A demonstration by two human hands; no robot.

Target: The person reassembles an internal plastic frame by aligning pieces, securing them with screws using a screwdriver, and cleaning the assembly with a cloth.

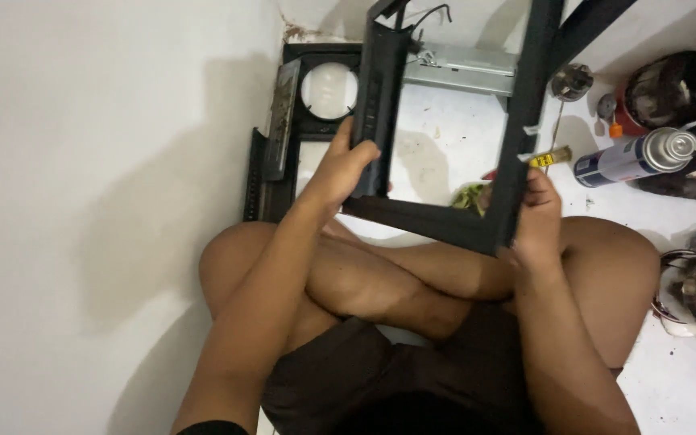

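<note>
Hands are both gripping: your left hand (348, 165) and right hand (537, 217) are holding the black rectangular metal frame (445, 219) lifted above your crossed legs, already separated from the black stove body (300, 113) lying on the white tiled floor (445, 137).

Matt black metal frame (445, 217)

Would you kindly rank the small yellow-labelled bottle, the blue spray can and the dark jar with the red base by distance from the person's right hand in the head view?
From the right hand:
1. Small yellow-labelled bottle, just above the hand, beside the black frame.
2. Blue spray can, lying further right.
3. Dark jar with the red base, at the upper right.
</note>
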